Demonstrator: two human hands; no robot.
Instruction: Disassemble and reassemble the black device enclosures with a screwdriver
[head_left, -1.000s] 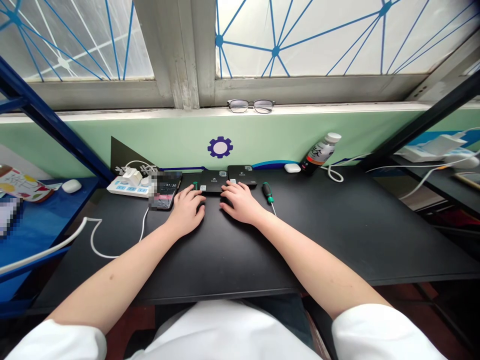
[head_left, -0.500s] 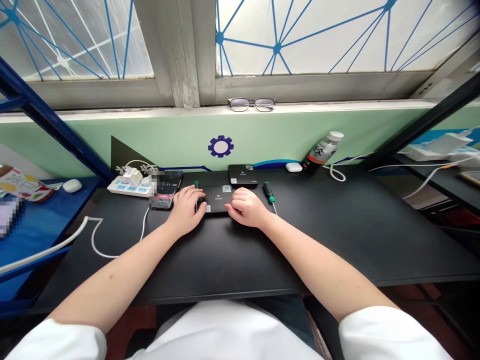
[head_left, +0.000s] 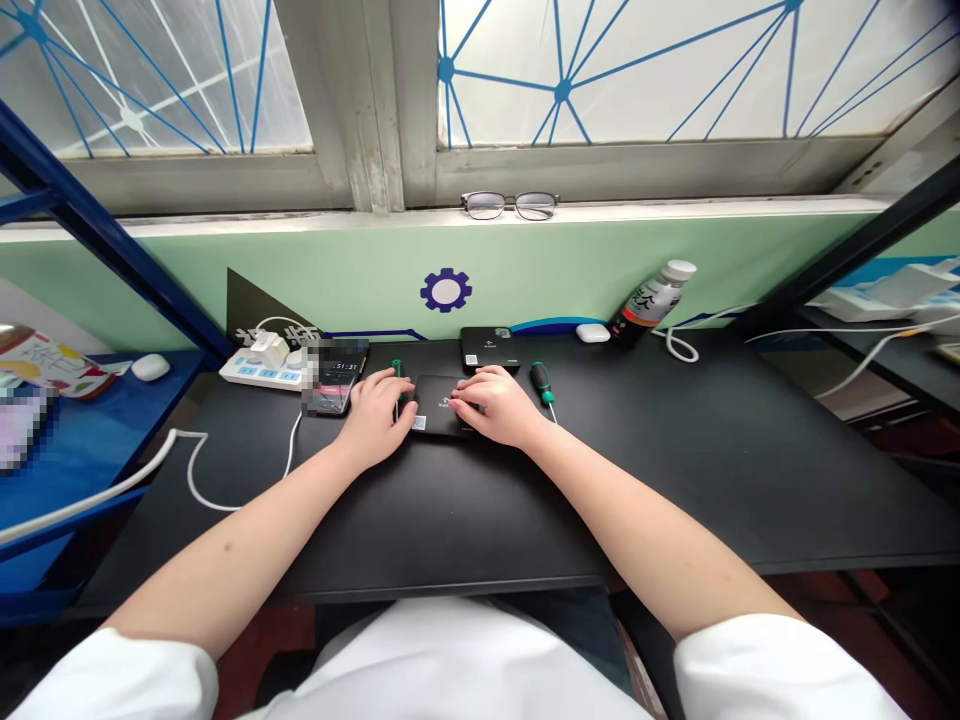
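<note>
A flat black set-top box (head_left: 431, 412) with a small logo and a white label lies on the black desk between my hands. My left hand (head_left: 375, 418) rests at its left side, fingers spread, with thumb and fingertips at the edge. Over the right part of its top lies my right hand (head_left: 501, 408), thumb apart from the loosely bent fingers, hiding that corner. A green-handled screwdriver (head_left: 397, 370) lies partly under my left fingers. Another screwdriver (head_left: 540, 380), black and green, lies right of my right hand. A second black box (head_left: 490, 347) sits behind.
Left of my left hand are a phone (head_left: 337, 378) and a white power strip (head_left: 259, 372) with a cable. Toward the back right stand a white earphone case (head_left: 592, 333) and a dark bottle (head_left: 651, 302). Glasses (head_left: 510, 205) rest on the window ledge.
My right hand has moved from the box's right edge onto its top, and its closed fingers have loosened. The pale sticker there is now out of sight. My left hand stays put.
</note>
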